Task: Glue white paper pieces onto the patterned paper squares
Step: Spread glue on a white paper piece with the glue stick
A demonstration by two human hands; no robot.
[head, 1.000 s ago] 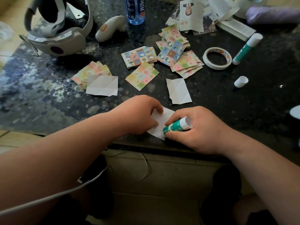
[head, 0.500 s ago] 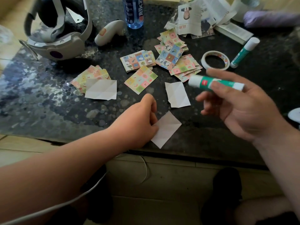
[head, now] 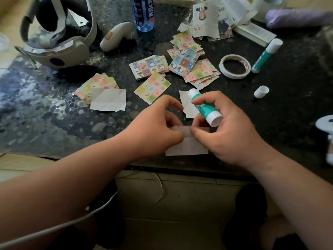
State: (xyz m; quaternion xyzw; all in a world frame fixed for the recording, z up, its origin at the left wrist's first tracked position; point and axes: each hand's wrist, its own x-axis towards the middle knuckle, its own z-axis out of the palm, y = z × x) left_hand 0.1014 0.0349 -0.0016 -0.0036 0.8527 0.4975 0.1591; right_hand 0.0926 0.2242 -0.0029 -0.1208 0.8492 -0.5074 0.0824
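Observation:
A white paper piece (head: 187, 147) lies near the front edge of the dark table (head: 54, 123). My left hand (head: 158, 125) pinches its upper edge. My right hand (head: 227, 129) grips an uncapped green glue stick (head: 207, 110) between its fingers, and its thumb touches the same paper edge. Another white piece (head: 187, 103) lies just behind the hands, partly hidden. A third white piece (head: 108, 101) rests on a patterned stack (head: 97, 83) at the left. Patterned squares (head: 153, 87) and further stacks (head: 185, 60) lie in the middle.
The glue cap (head: 261, 91) stands at the right, near a tape roll (head: 234, 66) and a second glue stick (head: 266, 55). A headset (head: 59, 51), a controller (head: 115, 37), a bottle (head: 143, 13) and printed papers (head: 207, 18) fill the back.
My right hand came down from the air with the glue stick to the white paper. The paper now lies square to the table edge, and both hands meet at its upper edge.

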